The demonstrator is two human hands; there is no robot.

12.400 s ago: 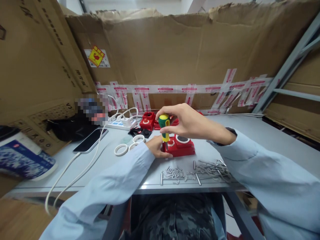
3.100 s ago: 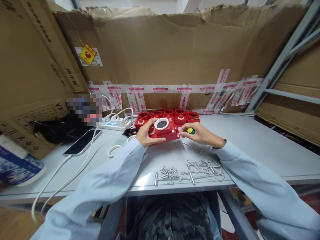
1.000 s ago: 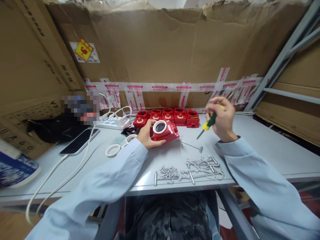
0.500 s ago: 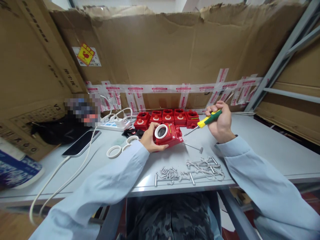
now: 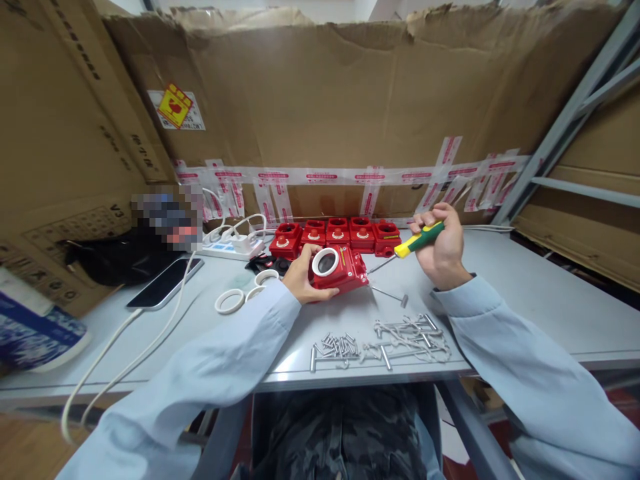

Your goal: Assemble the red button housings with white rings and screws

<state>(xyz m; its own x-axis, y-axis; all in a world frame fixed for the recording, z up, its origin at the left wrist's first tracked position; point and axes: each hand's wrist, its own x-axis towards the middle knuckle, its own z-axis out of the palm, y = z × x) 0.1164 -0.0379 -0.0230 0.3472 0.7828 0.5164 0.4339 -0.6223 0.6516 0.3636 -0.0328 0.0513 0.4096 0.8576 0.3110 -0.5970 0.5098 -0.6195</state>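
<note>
My left hand (image 5: 306, 280) grips a red housing (image 5: 345, 272) with a white ring (image 5: 325, 263) around its round opening, tilted above the table. In my right hand (image 5: 443, 250) is a green and yellow screwdriver (image 5: 419, 240), its shaft pointing down and left with the tip at the housing's right end. A small metal T-shaped piece (image 5: 404, 301) hangs or lies just right of the housing; which, I cannot tell. Several similar red housings (image 5: 337, 233) stand in a row behind. Loose white rings (image 5: 230, 302) lie left of my left hand.
Near the front edge of the table (image 5: 530, 300) are small metal pins (image 5: 340, 345) and metal bars with cords (image 5: 413, 337). On the left are a phone (image 5: 165, 285), a power strip (image 5: 233, 249), white cables and a blue-white container (image 5: 37, 330). Cardboard (image 5: 300, 100) stands behind.
The screwdriver tip is slightly closer to the red housing's right end. Both hands keep their grips, and the view has shifted slightly.
</note>
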